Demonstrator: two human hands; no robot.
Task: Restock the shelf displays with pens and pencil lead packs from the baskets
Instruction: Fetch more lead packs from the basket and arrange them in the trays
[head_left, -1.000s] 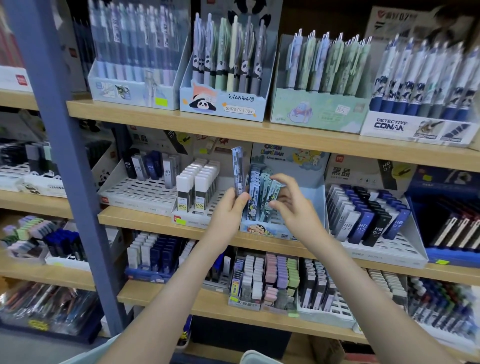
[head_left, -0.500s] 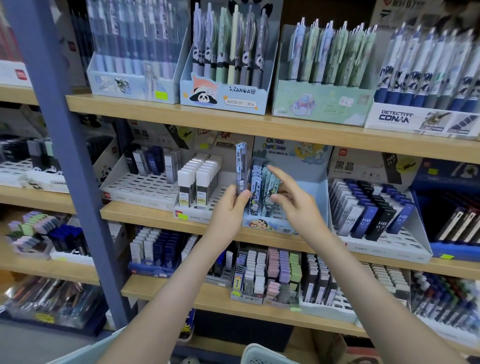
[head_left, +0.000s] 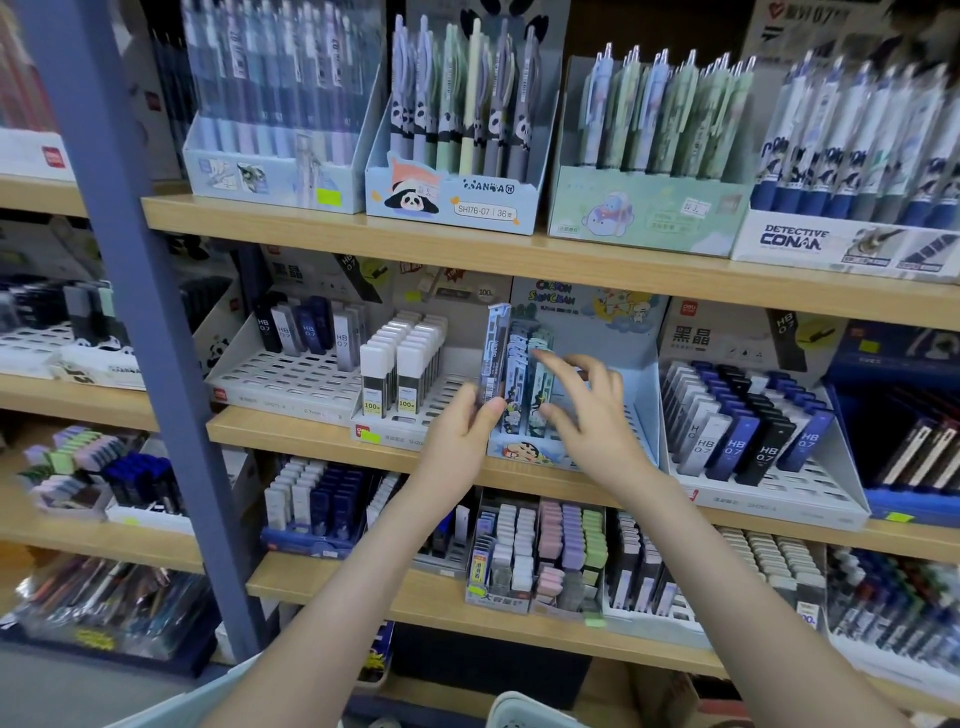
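Evidently the left hand (head_left: 462, 434) is pinching a lead pack (head_left: 496, 358) by its lower end, thumb pressing on the near face and the other fingers hiding behind, and is holding it upright just left of the row of packs (head_left: 522, 374) standing in the display box (head_left: 644, 400). The right hand (head_left: 589, 415), just beside the left one, is spreading its fingers over that row, forefinger reaching to the tops and thumb lying against a front face; whether it is actually gripping a pack I cannot tell. The held pack is looking like a slim, flat case of hard, glossy plastic with a printed label, so it is probably weighing next to nothing and staying stiff, though its smooth faces could be slipping in a loose pinch and the thin leads inside are likely proving brittle if dropped. Pinching the two broad faces near the base is seeming safest, leaving the top free. Thin pale-blue card is forming the box, which is sitting on a wood-grain shelf (head_left: 322, 436) below both hands.
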